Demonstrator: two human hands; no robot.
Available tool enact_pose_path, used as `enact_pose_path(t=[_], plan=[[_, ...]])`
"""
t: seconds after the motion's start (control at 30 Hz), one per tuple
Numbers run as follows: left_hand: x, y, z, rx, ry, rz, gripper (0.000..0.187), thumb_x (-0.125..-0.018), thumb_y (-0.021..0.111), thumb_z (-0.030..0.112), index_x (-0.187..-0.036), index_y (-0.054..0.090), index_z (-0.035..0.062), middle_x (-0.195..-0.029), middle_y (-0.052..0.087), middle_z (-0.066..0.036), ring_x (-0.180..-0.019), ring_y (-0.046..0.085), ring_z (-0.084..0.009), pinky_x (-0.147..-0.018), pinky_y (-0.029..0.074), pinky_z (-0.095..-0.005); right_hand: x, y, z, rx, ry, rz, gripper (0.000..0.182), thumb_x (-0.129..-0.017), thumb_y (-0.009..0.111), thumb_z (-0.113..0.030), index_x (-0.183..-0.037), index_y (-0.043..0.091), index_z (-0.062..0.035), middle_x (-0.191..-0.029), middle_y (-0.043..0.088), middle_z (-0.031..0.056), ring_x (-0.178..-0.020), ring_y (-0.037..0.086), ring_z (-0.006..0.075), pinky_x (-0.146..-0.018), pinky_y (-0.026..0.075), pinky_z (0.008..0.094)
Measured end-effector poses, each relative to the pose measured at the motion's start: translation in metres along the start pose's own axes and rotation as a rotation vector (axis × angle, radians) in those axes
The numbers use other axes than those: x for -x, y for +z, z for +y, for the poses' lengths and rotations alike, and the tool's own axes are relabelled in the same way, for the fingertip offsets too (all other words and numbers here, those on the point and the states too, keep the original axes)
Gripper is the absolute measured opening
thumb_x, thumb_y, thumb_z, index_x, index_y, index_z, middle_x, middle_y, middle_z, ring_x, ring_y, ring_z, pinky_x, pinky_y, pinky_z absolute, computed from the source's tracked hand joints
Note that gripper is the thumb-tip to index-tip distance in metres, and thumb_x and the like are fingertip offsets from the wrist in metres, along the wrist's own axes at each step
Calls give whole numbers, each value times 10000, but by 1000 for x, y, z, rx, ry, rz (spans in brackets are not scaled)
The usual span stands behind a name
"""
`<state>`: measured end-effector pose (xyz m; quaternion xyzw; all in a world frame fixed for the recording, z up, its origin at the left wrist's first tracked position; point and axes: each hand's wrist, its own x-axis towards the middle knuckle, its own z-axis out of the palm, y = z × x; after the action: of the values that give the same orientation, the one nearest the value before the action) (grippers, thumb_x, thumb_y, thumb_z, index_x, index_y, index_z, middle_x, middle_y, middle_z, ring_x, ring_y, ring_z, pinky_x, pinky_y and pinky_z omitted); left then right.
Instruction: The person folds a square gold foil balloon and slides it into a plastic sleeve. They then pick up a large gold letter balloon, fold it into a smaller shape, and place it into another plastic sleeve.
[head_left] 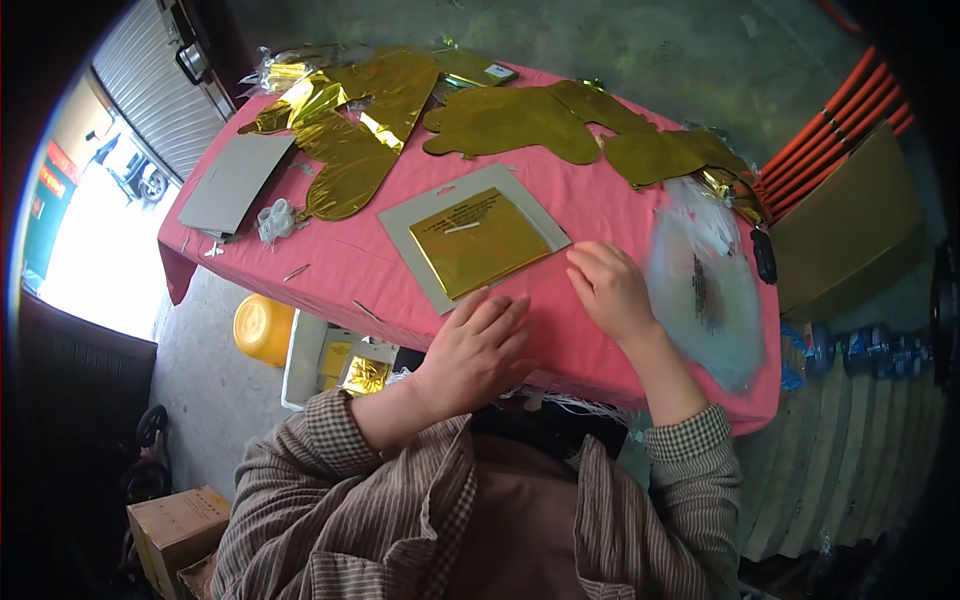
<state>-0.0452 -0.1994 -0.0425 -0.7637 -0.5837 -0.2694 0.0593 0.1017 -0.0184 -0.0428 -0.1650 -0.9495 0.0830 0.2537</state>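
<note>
A grey backing card (399, 222) with a hang hole lies on the pink tablecloth in front of me. On it rests a folded gold foil balloon (490, 255) with dark print and a small white strip (462, 228) on top. My left hand (478, 345) is at the card's near edge, its fingers stretched out and the fingertips close to the foil's lower edge. Beside the card's right corner is my right hand (612, 290), fingers loosely bent, thumb apart from them, nothing visible in them.
Large flat gold foil balloons (510, 122) spread along the far side. Grey cards (235, 180) are stacked at left, near a clump of clear plastic (277, 220). Clear bags (705, 290) lie at right by a black-handled tool (763, 257). A white box (305, 355) stands below the table.
</note>
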Motion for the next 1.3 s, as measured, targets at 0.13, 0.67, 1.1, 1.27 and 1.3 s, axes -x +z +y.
enact_pose_path(t=[0.13,0.67,1.1,1.27,1.3], plan=[[-1,10,-3,58,-41,-28,500,-746,672,279,-1162,552,29,-1250,506,-128,-1132,481,-293,-980,367,-427,-11,7,7,-33,86,30,236,-764,638,-60,-988,621,14,-966,593,134,-906,580,305,-792,472,379],[21,-21,-36,144,168,-21,353,-762,654,159,-1087,594,32,-1173,571,-125,-1088,545,-295,-932,425,-420,-5,6,8,-264,167,-32,233,-747,668,-56,-966,613,5,-911,572,101,-813,590,259,-721,482,364],[29,-50,-60,122,-429,-14,246,-757,659,185,-937,589,32,-1032,580,-135,-969,548,-311,-844,443,-394,-13,15,1,-115,25,-2,230,-721,700,-85,-913,595,-17,-1001,592,95,-910,589,284,-778,476,372],[33,-43,-63,73,-392,106,311,-739,682,212,-974,588,32,-1096,582,-137,-1058,534,-317,-909,424,-401,-18,9,-15,-57,-109,64,194,-715,707,-126,-855,603,-41,-940,575,83,-917,560,265,-816,438,382],[33,-42,-65,99,-398,103,325,-737,684,211,-988,587,28,-1118,583,-139,-1089,527,-319,-928,419,-403,-20,8,-21,-60,-111,61,194,-715,707,-126,-855,603,-41,-940,575,83,-917,560,265,-816,438,382]])
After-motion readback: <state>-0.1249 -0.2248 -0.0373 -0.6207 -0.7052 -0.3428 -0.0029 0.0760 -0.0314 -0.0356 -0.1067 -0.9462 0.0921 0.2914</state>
